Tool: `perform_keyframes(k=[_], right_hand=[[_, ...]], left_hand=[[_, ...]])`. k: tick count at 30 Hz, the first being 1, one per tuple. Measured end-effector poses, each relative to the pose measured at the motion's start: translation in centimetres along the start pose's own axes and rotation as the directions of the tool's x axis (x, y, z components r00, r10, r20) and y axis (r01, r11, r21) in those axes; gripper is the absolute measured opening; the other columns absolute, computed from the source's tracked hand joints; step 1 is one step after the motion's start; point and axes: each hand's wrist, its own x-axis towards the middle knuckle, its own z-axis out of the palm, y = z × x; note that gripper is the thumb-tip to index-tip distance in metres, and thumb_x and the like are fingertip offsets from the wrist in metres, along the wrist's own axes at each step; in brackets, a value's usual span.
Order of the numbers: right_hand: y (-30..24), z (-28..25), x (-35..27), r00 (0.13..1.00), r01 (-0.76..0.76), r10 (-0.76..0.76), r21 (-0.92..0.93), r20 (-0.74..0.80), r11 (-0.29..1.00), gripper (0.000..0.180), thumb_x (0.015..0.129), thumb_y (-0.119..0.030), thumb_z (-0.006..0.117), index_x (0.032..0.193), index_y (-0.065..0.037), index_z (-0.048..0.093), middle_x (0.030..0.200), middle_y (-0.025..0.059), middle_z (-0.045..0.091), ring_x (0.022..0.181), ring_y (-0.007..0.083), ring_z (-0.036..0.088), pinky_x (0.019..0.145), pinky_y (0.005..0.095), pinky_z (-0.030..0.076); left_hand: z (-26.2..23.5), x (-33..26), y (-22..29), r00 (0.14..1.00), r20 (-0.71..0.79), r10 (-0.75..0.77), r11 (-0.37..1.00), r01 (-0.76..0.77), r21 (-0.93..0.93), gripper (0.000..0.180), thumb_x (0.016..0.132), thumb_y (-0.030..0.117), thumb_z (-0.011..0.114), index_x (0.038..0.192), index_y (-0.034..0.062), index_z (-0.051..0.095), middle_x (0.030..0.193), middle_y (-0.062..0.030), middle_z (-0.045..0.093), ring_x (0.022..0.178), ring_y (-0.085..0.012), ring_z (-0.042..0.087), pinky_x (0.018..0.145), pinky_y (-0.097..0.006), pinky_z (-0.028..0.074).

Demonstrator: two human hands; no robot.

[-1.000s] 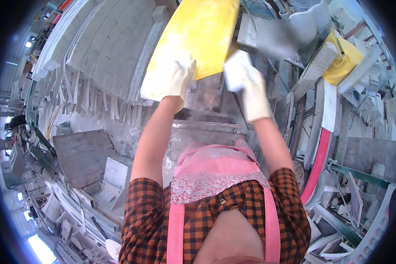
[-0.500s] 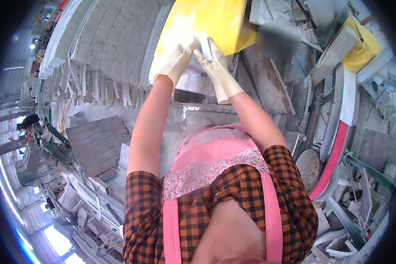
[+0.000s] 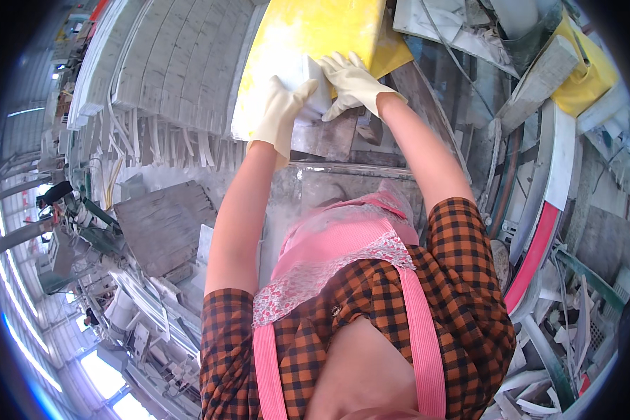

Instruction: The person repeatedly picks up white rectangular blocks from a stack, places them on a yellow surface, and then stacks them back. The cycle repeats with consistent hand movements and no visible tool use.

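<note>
A pale white stone block (image 3: pixel 318 82) stands on the yellow sheet (image 3: pixel 350 31), close to the sheet's near edge. My left hand (image 3: pixel 280 115), in a cream rubber glove, grips the block's left side with the thumb across its near face. Glare washes out part of the block and the fingertips. On the block's right, my right hand (image 3: pixel 353 82), gloved alike, has its fingers spread and stretched forward. Its fingertips are beside the block; whether they touch it I cannot tell.
Long rows of stacked white stone strips (image 3: pixel 168 70) rise at the left. A grey board (image 3: pixel 166 225) leans below them. At the right are stone offcuts, a wooden beam (image 3: pixel 542 84), a yellow cloth (image 3: pixel 586 66) and a curved rail with a red section (image 3: pixel 532 255).
My right hand has moved up and slightly right, its fingers now spread apart rather than closed near the block. The left hand has come slightly nearer, and the block shows more plainly.
</note>
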Motion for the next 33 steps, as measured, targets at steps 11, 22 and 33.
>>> perform_keyframes(k=[11, 22, 33], right_hand=[[-1.9, -1.3, 0.1, 0.895, 0.282, -0.157, 0.257, -0.417, 0.924, 0.106, 0.071, -0.059, 0.083, 0.147, 0.004, 0.045, 0.149, 0.0275, 0.046, 0.142, 0.0398, 0.041, 0.119, 0.0473, 0.031], [10.7, -11.1, -37.3, 0.503, -0.603, 0.617, 0.266, -0.606, 0.752, 0.038, 0.085, -0.008, 0.063, 0.122, -0.004, 0.068, 0.125, 0.0196, 0.066, 0.116, 0.0372, 0.061, 0.103, 0.0436, 0.047], [12.5, -6.1, -49.2, 0.514, -0.812, 0.714, -0.536, -0.474, 0.229, 0.075, 0.086, -0.025, 0.070, 0.152, -0.005, 0.039, 0.159, 0.0145, 0.039, 0.149, 0.0270, 0.033, 0.123, 0.0463, 0.026]], left_hand=[[-1.1, 0.4, -3.5, 0.692, 0.411, 0.594, 0.346, -0.681, 0.646, 0.060, 0.095, -0.008, 0.044, 0.152, 0.0093, 0.045, 0.146, -0.0112, 0.057, 0.136, -0.0300, 0.052, 0.122, -0.045, 0.030], [0.9, -1.4, -1.0, 0.989, 0.061, 0.137, 0.985, -0.129, -0.112, 0.068, 0.097, 0.039, 0.065, 0.146, -0.0019, 0.042, 0.131, -0.0169, 0.061, 0.118, -0.0263, 0.060, 0.105, -0.038, 0.043], [1.4, -2.2, -0.6, 0.996, 0.028, 0.083, 0.989, -0.079, -0.123, 0.067, 0.098, 0.039, 0.064, 0.149, 0.0027, 0.039, 0.136, -0.0152, 0.057, 0.124, -0.0263, 0.058, 0.105, -0.039, 0.045]])
